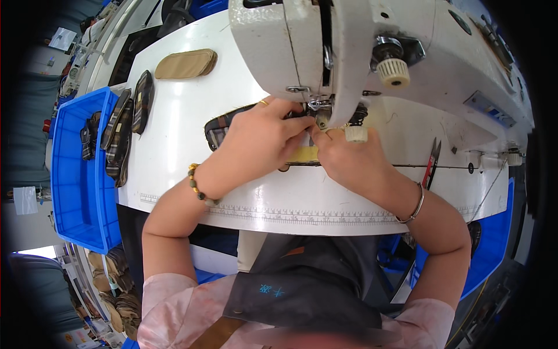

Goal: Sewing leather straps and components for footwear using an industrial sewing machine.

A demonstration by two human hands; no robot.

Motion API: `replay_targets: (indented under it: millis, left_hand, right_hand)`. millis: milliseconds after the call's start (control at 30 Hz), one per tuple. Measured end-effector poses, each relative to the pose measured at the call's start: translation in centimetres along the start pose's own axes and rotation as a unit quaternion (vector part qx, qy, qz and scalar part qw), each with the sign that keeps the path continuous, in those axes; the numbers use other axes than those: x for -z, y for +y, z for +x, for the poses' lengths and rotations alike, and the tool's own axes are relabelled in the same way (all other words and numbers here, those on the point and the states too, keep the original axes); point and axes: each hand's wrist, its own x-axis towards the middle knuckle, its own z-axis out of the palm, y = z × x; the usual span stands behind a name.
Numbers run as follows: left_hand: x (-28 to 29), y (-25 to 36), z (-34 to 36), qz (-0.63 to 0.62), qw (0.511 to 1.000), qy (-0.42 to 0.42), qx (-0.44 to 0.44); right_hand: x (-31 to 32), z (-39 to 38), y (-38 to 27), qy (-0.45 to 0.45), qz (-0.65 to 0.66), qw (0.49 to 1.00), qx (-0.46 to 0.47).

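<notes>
Under the needle area of a white sewing machine [354, 64] lies a dark plaid cloth piece [217, 131] with a rounded end. My left hand [256, 139] rests over it, its fingers bent together and gripping the cloth close to the presser foot [319, 106]. My right hand [351, 152] is closed just right of the foot, thumb and forefinger pinched beside the left fingertips. What the right fingers pinch is hidden. A yellow strip [303, 155] shows on the machine bed between the hands.
Tan oval cloth pieces [185, 64] lie at the far left of the table. Plaid pieces [142, 102] sit by its left edge, beside a blue bin [81, 192]. Red-handled pointed snips [430, 166] lie right of my right hand. A ruler strip [279, 215] follows the front edge.
</notes>
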Motion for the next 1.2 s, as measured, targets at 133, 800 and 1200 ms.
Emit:
replay_targets:
  millis: [133, 800, 1200]
  left_hand:
    - [-0.3, -3.6, -0.2, -0.223, 0.972, 0.029, 0.065]
    - [-0.7, -3.7, 0.0, -0.086, 0.996, 0.031, 0.002]
    - [-0.9, -2.2, 0.0, -0.037, 0.998, 0.021, -0.035]
  right_hand:
    - [0.3, -0.1, 0.0, -0.009, -0.008, 1.000, 0.007]
    - [0.6, 0.0, 0.0, -0.030, -0.013, 0.999, -0.002]
    - [0.8, 0.0, 0.0, -0.011, 0.030, 0.999, 0.018]
